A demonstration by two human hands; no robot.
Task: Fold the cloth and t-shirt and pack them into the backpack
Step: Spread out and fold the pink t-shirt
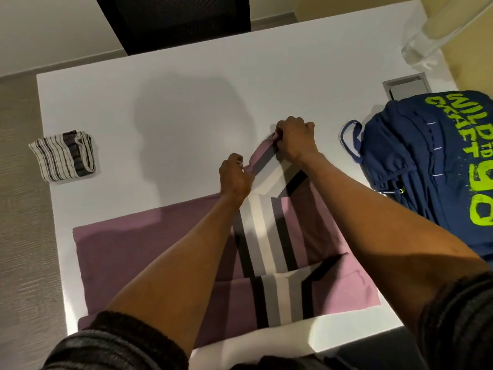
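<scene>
A mauve t-shirt (149, 252) with black, grey and white stripes lies spread on the white table (186, 102), near its front edge. My left hand (236, 177) and my right hand (294, 141) each pinch a lifted end of the shirt, stretched between them toward the far side. A folded striped cloth (64, 156), cream with dark lines, rests at the table's left edge. A navy backpack (440, 166) with lime green lettering lies at the right edge, beside my right forearm.
A black chair (173, 22) stands behind the table's far edge. A grey cable hatch (406, 88) is set into the table at the back right, with a clear plastic object (432, 36) past the corner. Carpet lies left of the table.
</scene>
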